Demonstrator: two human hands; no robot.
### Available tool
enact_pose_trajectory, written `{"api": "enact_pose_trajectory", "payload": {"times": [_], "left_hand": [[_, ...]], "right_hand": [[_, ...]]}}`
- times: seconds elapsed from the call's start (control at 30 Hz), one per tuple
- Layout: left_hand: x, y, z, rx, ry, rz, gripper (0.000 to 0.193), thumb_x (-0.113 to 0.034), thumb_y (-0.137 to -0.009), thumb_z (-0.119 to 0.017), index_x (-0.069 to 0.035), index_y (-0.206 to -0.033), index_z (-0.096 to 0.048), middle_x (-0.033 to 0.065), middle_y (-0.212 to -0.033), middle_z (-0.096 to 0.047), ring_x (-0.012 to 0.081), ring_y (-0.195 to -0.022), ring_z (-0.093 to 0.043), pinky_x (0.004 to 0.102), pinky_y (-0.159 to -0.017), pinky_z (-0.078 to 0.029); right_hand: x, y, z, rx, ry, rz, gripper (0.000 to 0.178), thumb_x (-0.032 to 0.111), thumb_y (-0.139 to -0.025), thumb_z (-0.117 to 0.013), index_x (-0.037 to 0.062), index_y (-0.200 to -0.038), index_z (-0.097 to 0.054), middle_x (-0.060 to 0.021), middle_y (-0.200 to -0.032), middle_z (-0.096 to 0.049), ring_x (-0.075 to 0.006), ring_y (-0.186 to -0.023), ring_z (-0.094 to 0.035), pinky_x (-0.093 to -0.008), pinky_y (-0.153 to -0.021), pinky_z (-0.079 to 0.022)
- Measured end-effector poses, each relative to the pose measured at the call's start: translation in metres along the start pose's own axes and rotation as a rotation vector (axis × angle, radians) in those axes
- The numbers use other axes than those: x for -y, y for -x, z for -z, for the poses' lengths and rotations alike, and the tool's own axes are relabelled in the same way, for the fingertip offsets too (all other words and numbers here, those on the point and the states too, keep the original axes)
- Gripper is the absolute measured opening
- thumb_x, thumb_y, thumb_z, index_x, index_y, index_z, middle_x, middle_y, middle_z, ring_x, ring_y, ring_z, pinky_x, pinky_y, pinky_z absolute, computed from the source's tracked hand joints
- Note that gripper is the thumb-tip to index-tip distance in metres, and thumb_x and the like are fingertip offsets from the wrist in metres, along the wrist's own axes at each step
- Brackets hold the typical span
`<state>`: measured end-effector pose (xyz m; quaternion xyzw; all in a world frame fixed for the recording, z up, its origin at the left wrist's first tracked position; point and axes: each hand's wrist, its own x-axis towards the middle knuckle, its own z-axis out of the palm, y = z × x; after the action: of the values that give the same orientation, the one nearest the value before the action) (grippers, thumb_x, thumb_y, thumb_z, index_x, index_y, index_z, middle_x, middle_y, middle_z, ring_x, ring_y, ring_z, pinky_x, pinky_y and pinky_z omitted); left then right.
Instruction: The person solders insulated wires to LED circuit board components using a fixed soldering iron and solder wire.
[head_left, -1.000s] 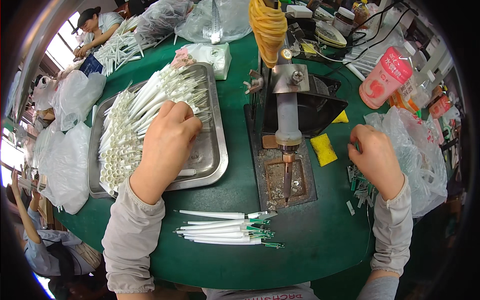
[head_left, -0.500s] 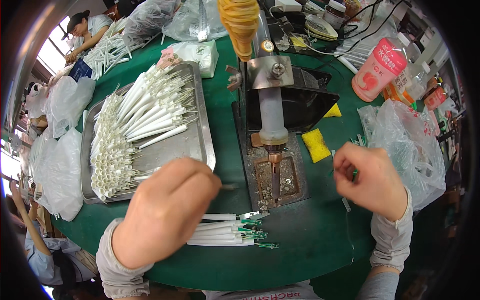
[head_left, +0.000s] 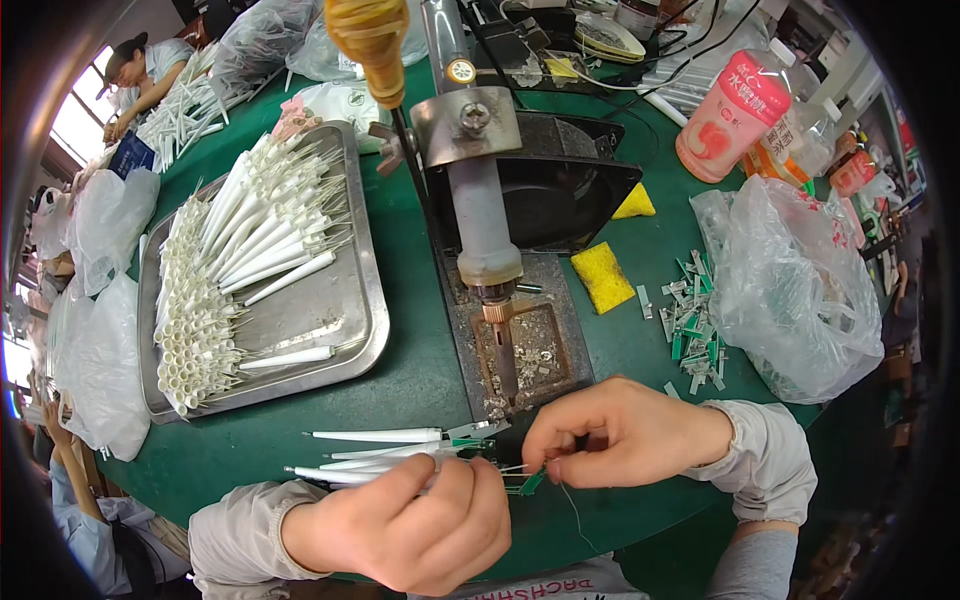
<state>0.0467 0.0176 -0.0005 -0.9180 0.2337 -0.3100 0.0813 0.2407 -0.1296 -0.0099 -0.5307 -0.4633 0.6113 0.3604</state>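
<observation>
My left hand (head_left: 415,525) is closed at the front of the table. Thin wire leads reach out from its fingertips; they look like those of a white tube, whose body the hand hides. Facing it, my right hand (head_left: 620,435) pinches a small green circuit board (head_left: 533,482) close to those leads. A fine wire (head_left: 578,520) hangs down below the board. Beyond my left hand lies a row of white tapered tubes (head_left: 375,436) with small green boards at their right ends. The upright soldering iron (head_left: 505,365) points down just past my fingers, its tip over a dirty metal base (head_left: 575,345).
A metal tray (head_left: 365,300) of white tubes (head_left: 250,235) with wire ends stands at left. To the right are a yellow sponge (head_left: 603,278), a pile of small green boards (head_left: 693,320), a plastic bag (head_left: 800,290) and a pink-labelled bottle (head_left: 730,115). Another person (head_left: 150,75) sits far left.
My left hand has come down and right, away from the tray. My right hand has moved left from the board pile, bringing a green board to the left fingertips. The view has shifted.
</observation>
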Motion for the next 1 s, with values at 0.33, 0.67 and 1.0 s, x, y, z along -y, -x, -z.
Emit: {"api": "enact_pose_trajectory", "payload": {"times": [0.33,0.67,1.0], "left_hand": [[-0.005,0.004,0.003,0.044,0.303,0.320,0.010,-0.007,-0.074,-0.072,-0.005,-0.082,-0.066,0.0067,-0.087,-0.064,0.0191,-0.071,-0.060,0.0282,-0.059,-0.048],[0.008,0.000,0.008,0.172,1.186,1.063,0.012,0.002,-0.074,-0.076,-0.003,-0.082,-0.070,0.0103,-0.098,-0.066,0.0133,-0.076,-0.061,0.0265,-0.063,-0.048],[0.005,0.000,0.006,0.176,1.295,1.186,0.007,0.002,-0.077,-0.073,-0.002,-0.079,-0.069,0.0106,-0.099,-0.067,0.0128,-0.081,-0.063,0.0262,-0.070,-0.050]], "right_hand": [[0.000,-0.004,-0.013,-0.131,0.039,0.210,0.004,0.005,-0.086,-0.066,0.0024,-0.087,-0.063,-0.0033,-0.076,-0.060,-0.0086,-0.061,-0.054,-0.0251,-0.052,-0.041],[0.003,-0.001,-0.021,-0.357,0.297,0.390,0.010,0.001,-0.081,-0.067,0.0030,-0.091,-0.064,-0.0076,-0.078,-0.063,-0.0159,-0.059,-0.062,-0.0270,-0.049,-0.048],[0.004,-0.001,-0.025,-0.418,0.159,0.275,0.011,0.001,-0.081,-0.068,0.0037,-0.090,-0.062,-0.0044,-0.075,-0.066,-0.0106,-0.061,-0.065,-0.0227,-0.049,-0.052]]}}
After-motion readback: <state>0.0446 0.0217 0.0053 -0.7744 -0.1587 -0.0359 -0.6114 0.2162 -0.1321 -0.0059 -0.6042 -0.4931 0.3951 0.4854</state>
